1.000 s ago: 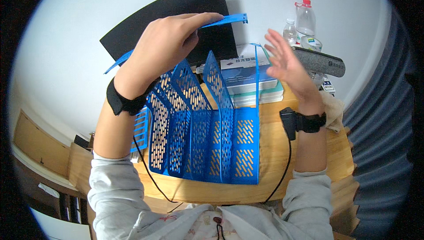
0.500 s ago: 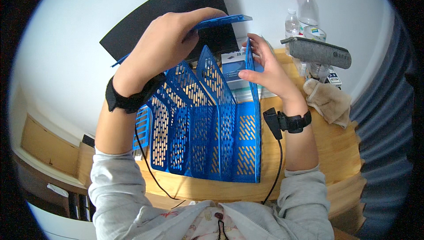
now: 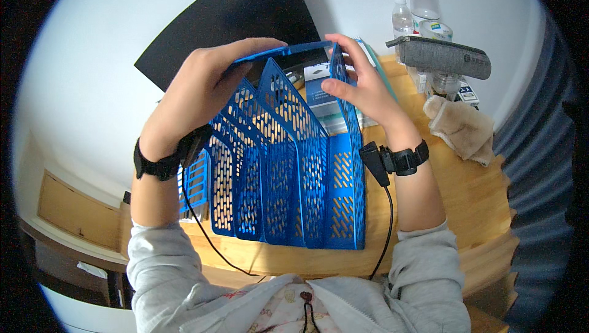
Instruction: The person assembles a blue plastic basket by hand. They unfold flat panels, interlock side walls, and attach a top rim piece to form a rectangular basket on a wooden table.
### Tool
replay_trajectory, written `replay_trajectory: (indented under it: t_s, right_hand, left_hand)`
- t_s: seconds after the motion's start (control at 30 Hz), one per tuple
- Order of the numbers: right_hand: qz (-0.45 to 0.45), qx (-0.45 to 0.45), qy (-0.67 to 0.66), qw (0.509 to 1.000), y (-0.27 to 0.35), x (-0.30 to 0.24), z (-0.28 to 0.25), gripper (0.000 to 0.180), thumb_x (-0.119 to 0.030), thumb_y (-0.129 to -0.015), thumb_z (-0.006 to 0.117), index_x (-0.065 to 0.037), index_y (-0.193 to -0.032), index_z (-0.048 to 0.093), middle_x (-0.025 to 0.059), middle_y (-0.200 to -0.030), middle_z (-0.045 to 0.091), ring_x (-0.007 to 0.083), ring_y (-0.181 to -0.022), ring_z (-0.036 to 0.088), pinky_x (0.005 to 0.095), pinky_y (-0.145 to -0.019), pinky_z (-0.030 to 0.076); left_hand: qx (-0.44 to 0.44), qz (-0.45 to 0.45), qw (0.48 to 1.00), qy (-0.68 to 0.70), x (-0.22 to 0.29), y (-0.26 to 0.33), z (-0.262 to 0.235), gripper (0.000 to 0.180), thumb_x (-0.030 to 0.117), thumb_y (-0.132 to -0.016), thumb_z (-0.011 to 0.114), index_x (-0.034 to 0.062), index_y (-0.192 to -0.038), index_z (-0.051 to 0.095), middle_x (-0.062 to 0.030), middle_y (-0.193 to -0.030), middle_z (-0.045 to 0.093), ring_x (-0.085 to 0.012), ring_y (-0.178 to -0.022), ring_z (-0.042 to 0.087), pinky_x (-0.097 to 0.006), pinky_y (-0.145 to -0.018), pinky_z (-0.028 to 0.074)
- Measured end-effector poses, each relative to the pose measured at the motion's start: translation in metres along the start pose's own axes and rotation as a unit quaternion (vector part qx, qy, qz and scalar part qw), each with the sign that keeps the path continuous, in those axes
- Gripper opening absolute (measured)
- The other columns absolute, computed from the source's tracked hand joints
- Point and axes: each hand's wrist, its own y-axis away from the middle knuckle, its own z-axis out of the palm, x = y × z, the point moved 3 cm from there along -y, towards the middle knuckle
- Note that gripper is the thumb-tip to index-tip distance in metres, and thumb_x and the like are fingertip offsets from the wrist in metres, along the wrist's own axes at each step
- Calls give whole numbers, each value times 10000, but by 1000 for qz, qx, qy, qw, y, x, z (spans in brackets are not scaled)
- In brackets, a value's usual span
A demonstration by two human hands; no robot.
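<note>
Both hands gripped the blue perforated plastic file rack (image 3: pixel 288 173) at the wooden desk's (image 3: pixel 472 198) near edge: left hand (image 3: pixel 202 91) pressing its blue top strip (image 3: pixel 285 51), right hand (image 3: pixel 362 84) pinching the end divider, apparently not fully seated.

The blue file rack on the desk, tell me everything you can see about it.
The blue file rack looks like plastic, with upright divider panels pierced by rows of slots, forming several compartments. It stands on the wooden desk right in front of the person. A thin blue strip runs across its top. The left hand covers the strip's left end, and the right hand pinches the top of the rightmost panel.
</note>
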Motion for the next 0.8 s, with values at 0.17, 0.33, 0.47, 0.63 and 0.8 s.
replay_trajectory:
  t_s: [0.17, 0.33, 0.47, 0.63, 0.8]
  right_hand:
    - [-22, 12, 49, 998, -1, 2, -1, 798, -516, -728, 699, -129, -1344, 371, 104, -1231, 449, 224, -1167, 433, 342, -944, 389]
    - [-9, 23, 40, 999, -2, 5, -3, 787, -473, -712, 734, -107, -1318, 390, 106, -1225, 447, 225, -1150, 432, 336, -958, 368]
    - [-4, 56, 4, 998, -3, 7, -2, 812, -453, -664, 782, -72, -1277, 412, 159, -1261, 446, 279, -1198, 411, 360, -1013, 321]
    - [-4, 78, 0, 997, -2, 10, -3, 829, -493, -650, 781, -72, -1263, 416, 156, -1240, 449, 279, -1188, 413, 365, -1006, 324]
    - [-21, 74, 4, 997, -3, 10, -5, 840, -554, -661, 746, -93, -1281, 416, 147, -1244, 443, 269, -1179, 413, 367, -1001, 326]
  left_hand:
    - [0, -13, 1000, 22, -4, 6, 3, 375, -56, -832, 502, 61, -1182, 574, -148, -996, 656, -279, -873, 665, -341, -743, 525]
    - [-9, -15, 999, 35, -7, 7, 5, 377, -50, -833, 509, 64, -1186, 573, -134, -1003, 660, -269, -885, 666, -331, -739, 529]
    - [-13, -1, 1000, 28, -9, 8, 5, 353, -34, -845, 518, 58, -1180, 578, -139, -991, 661, -255, -880, 665, -317, -739, 531]
    - [5, -73, 996, 57, -16, 12, 3, 286, 24, -878, 537, 37, -1158, 592, -139, -945, 667, -202, -817, 663, -293, -723, 530]
    - [22, -122, 991, 49, -18, 9, 5, 260, 143, -899, 567, 21, -1124, 614, -132, -910, 672, -180, -775, 657, -276, -690, 527]
